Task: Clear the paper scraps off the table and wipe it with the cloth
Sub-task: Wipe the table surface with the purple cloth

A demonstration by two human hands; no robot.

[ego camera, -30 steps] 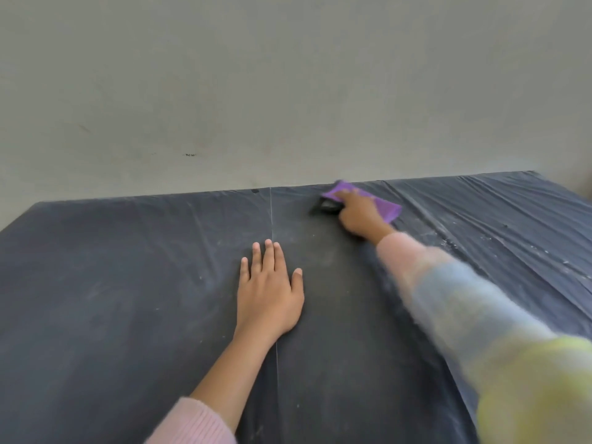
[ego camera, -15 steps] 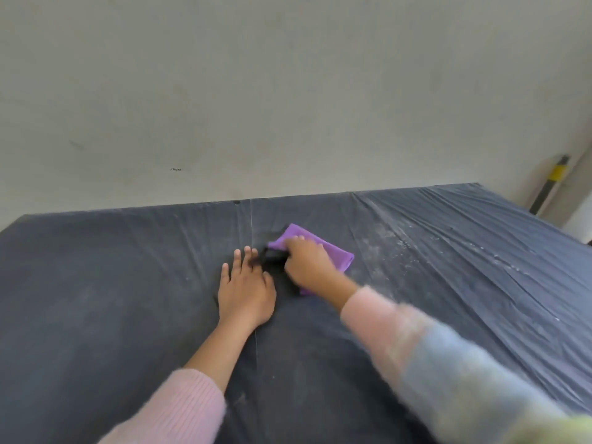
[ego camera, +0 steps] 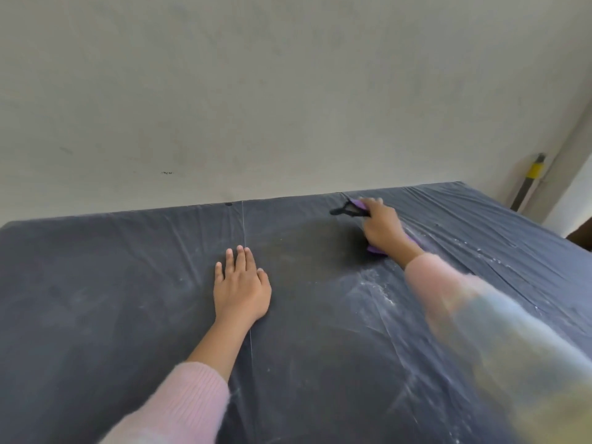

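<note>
Dark plastic-covered table (ego camera: 96, 283) against plain wall: left hand (ego camera: 240, 283) flat at centre, fingers straight; right hand (ego camera: 382, 227) well apart, gripping purple cloth (ego camera: 374, 249) near far edge, closer to white residue (ego camera: 374, 286) streaked towards near right.

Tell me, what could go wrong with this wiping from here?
The purple cloth under the right hand is close to the far edge of the table, so it might slip off behind. The wrinkled cover could bunch up beyond where the left hand pins it. The right sleeve may smear the white dust beside it.
</note>
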